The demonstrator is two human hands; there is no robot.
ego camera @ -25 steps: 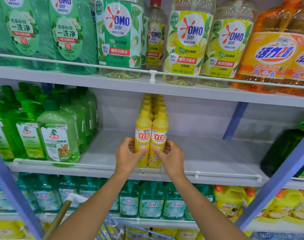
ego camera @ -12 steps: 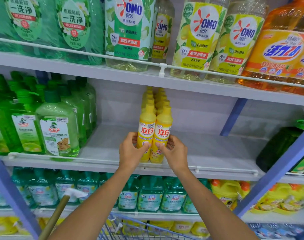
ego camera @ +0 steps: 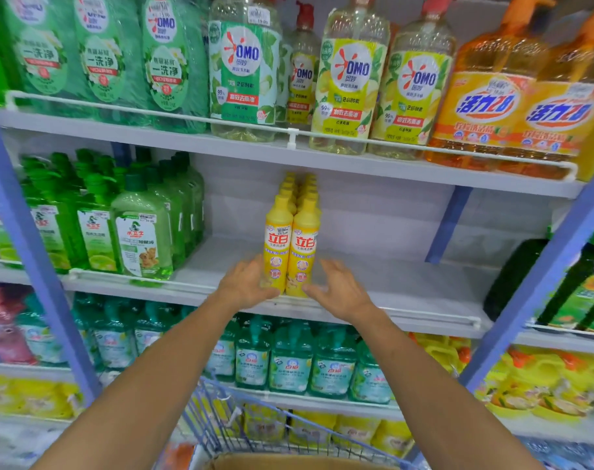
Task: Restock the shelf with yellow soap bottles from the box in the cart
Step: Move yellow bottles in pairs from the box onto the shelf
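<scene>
Two rows of yellow soap bottles (ego camera: 291,245) stand on the middle shelf (ego camera: 407,283), running back from the front rail. My left hand (ego camera: 246,283) is open just left of the front left bottle, fingers relaxed and blurred, barely touching it or just off it. My right hand (ego camera: 339,288) is open to the right of the front right bottle, a small gap away. Neither hand holds anything. The top edge of the cardboard box (ego camera: 302,462) shows at the bottom, inside the blue wire cart (ego camera: 221,418).
Green pump bottles (ego camera: 141,232) fill the shelf's left part. Dark green bottles (ego camera: 515,276) stand at the right, behind a blue upright (ego camera: 539,279). Large OMO bottles (ego camera: 351,79) sit on the shelf above. Teal bottles (ego camera: 288,361) line the shelf below. Bare shelf lies right of the yellow rows.
Both hands have let go of the two front yellow bottles and drawn back and apart with fingers spread. The bottles stay standing at the shelf's front.
</scene>
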